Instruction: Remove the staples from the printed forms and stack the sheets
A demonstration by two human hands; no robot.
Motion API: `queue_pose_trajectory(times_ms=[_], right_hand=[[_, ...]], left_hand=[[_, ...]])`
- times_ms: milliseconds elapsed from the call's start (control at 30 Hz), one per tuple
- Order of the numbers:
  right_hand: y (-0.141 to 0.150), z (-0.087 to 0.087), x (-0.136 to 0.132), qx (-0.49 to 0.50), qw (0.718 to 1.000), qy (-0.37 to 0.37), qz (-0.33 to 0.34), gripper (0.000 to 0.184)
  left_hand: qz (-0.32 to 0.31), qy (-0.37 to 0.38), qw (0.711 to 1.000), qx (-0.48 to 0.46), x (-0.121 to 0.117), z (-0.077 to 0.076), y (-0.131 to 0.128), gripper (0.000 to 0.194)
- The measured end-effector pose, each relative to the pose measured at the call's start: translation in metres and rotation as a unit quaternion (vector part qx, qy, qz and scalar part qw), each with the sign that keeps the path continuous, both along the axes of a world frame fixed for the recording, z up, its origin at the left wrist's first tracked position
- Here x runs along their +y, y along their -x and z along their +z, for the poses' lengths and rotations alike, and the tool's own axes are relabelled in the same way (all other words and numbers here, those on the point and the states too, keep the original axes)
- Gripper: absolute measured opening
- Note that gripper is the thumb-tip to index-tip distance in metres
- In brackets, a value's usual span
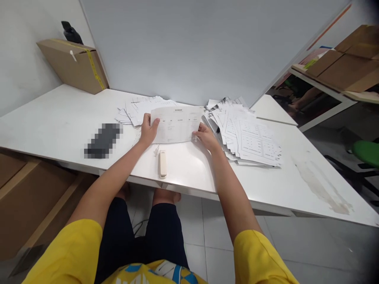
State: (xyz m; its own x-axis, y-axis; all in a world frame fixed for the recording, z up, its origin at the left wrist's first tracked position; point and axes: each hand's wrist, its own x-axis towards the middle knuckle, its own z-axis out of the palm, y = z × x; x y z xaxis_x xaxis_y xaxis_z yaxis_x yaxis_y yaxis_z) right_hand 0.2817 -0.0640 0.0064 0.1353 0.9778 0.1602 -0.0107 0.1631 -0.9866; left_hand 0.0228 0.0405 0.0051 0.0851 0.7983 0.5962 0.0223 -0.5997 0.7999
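A printed sheet of paper (177, 125) is held up above the desk, its print facing me. My left hand (149, 128) pinches its left edge, thumb in front. My right hand (205, 136) grips the lower right edge, with its thumb on the front too. Whether it is one sheet or more, I cannot tell. Just below it a cream stapler (162, 163) lies on the desk near the front edge, touched by neither hand. Behind the sheet, to the left, is a loose pile of papers (136, 108). A bigger, untidy paper stack (251, 136) lies right of my right hand.
A blurred dark object (103, 141) lies on the white desk (53, 122) at left. A cardboard box (74, 65) with yellow tape stands against the wall, a black bottle (71, 33) behind it. A grey partition (189, 47) rises at the back. A green stool (367, 153) is at right.
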Motion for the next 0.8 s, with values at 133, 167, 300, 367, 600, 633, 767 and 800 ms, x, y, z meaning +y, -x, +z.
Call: queue_pose_trajectory(times_ms=[133, 167, 300, 367, 600, 633, 767, 800], right_hand=[[0.005, -0.001, 0.001, 0.038, 0.999, -0.008, 0.006, 0.042], [0.006, -0.001, 0.001, 0.043, 0.999, -0.007, 0.005, 0.041], [0.006, 0.001, 0.002, 0.041, 0.999, 0.003, -0.004, 0.047], [0.001, 0.004, 0.001, 0.037, 0.999, 0.004, -0.020, 0.050], [-0.018, 0.017, -0.012, 0.055, 0.997, 0.021, -0.058, 0.059], [-0.018, 0.019, -0.012, 0.052, 0.997, 0.025, -0.058, 0.062], [-0.013, 0.019, -0.014, 0.036, 0.997, 0.021, -0.063, 0.061], [-0.012, 0.019, -0.015, 0.032, 0.997, 0.018, -0.063, 0.060]], left_hand=[[-0.002, 0.013, 1.000, -0.019, -0.003, 0.002, 0.003, 0.062], [-0.003, 0.016, 1.000, -0.022, -0.003, 0.003, 0.003, 0.063], [-0.035, 0.034, 0.998, -0.034, 0.001, 0.006, 0.002, 0.064], [-0.065, 0.052, 0.996, -0.034, 0.002, 0.008, 0.003, 0.064], [-0.047, -0.016, 0.996, 0.080, -0.068, 0.009, 0.048, 0.061], [-0.088, -0.033, 0.984, 0.149, -0.084, 0.009, 0.057, 0.056], [-0.255, -0.068, 0.870, 0.415, -0.121, 0.012, 0.070, 0.034], [-0.250, -0.062, 0.863, 0.434, -0.121, 0.011, 0.067, 0.036]])
